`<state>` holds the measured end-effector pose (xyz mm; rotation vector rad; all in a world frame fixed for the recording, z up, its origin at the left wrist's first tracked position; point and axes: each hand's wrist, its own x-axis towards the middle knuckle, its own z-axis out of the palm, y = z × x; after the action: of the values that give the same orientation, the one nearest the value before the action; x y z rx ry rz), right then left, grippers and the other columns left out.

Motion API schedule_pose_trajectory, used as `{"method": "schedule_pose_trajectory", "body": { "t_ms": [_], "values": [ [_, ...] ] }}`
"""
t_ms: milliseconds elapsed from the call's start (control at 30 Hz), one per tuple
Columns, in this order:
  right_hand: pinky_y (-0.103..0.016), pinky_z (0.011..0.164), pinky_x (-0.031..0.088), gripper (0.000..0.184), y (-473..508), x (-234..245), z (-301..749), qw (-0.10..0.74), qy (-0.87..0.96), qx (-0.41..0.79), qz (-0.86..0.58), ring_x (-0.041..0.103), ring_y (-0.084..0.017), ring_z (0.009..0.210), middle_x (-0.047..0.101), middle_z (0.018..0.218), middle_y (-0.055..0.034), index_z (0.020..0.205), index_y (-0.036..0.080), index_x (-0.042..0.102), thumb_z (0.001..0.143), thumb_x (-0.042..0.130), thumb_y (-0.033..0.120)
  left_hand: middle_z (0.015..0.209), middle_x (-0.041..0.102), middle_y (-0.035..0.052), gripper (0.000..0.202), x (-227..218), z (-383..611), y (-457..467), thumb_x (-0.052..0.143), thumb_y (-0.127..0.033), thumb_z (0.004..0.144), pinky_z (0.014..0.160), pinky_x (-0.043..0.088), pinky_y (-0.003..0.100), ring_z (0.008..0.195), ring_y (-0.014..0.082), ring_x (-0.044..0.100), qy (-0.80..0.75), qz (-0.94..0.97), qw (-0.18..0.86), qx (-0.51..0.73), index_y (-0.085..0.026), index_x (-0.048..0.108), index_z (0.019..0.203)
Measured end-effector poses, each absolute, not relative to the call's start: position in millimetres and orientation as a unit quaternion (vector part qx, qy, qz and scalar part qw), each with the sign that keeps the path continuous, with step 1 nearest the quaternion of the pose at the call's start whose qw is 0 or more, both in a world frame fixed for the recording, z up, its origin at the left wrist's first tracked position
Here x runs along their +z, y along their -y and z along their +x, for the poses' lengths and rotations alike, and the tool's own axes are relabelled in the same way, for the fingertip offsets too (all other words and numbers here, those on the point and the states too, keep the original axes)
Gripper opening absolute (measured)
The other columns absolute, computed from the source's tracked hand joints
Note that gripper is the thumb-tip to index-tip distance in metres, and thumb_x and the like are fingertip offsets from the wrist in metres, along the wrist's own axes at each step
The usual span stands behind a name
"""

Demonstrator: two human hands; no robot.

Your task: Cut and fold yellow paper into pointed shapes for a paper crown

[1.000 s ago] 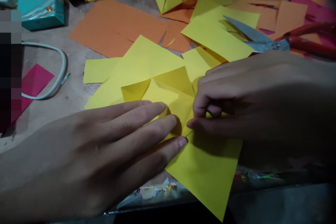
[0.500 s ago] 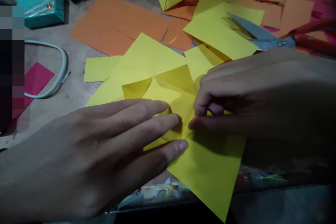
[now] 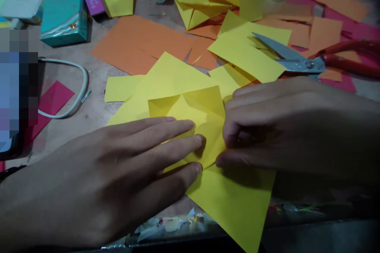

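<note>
A yellow paper square [image 3: 234, 201] lies near the table's front edge, with flaps folded in toward its middle [image 3: 196, 106]. My left hand [image 3: 113, 174] rests flat on it from the left, fingers stretched out and pressing the folded flaps down. My right hand [image 3: 291, 126] comes in from the right with its fingers curled and the thumb tip pushed against a folded edge at the centre. The fingertips of both hands nearly meet there. The part of the paper under my palms is hidden.
Scissors [image 3: 299, 61] with red handles lie behind my right hand on loose yellow sheets [image 3: 246, 49]. Orange sheets [image 3: 139, 41], pink paper and folded yellow pieces [image 3: 204, 2] cover the back. A teal box [image 3: 63, 17], a white cable [image 3: 74, 87] and paper scraps [image 3: 175, 223] lie around.
My right thumb has slid down and slightly right along the fold. My left fingers stay pressed on the paper. The view has tilted up, showing more of the table's back.
</note>
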<state>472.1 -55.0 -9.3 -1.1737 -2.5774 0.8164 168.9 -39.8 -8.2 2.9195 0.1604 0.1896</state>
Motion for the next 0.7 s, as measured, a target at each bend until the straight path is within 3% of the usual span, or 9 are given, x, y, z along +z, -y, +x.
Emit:
{"method": "schedule_pose_trajectory", "body": {
  "t_ms": [233, 400, 700],
  "values": [
    [-0.031, 0.059, 0.027, 0.037, 57.2, -11.3, 471.1, 0.088, 0.872, 0.255, -0.409, 0.050, -0.011, 0.061, 0.059, 0.068, 0.0054, 0.069, 0.022, 0.057, 0.096, 0.075, 0.039, 0.155, 0.066, 0.0111, 0.036, -9.9, 175.9, 39.7, 0.048, -0.023, 0.113, 0.129, 0.049, 0.050, 0.148, 0.0332, 0.059, -0.057, 0.988, 0.125, 0.075, -0.015, 0.066, 0.144],
    [-0.030, 0.056, 0.028, 0.022, 57.9, -11.0, 471.4, 0.083, 0.866, 0.254, -0.423, 0.054, -0.011, 0.060, 0.064, 0.069, 0.0070, 0.075, 0.025, 0.067, 0.093, 0.076, 0.035, 0.149, 0.069, 0.0080, 0.042, -9.5, 178.8, 39.4, 0.045, -0.024, 0.115, 0.127, 0.052, 0.045, 0.146, 0.0286, 0.061, -0.062, 0.988, 0.114, 0.078, -0.018, 0.060, 0.154],
    [-0.030, 0.055, 0.031, 0.023, 52.1, -11.8, 474.8, 0.062, 0.860, 0.243, -0.445, 0.053, -0.009, 0.052, 0.067, 0.066, 0.0083, 0.080, 0.031, 0.077, 0.096, 0.070, 0.047, 0.153, 0.067, 0.0053, 0.039, -9.6, 174.6, 41.6, 0.046, -0.028, 0.115, 0.124, 0.057, 0.047, 0.147, 0.0296, 0.060, -0.066, 0.990, 0.104, 0.064, -0.022, 0.064, 0.148]
  ]
}}
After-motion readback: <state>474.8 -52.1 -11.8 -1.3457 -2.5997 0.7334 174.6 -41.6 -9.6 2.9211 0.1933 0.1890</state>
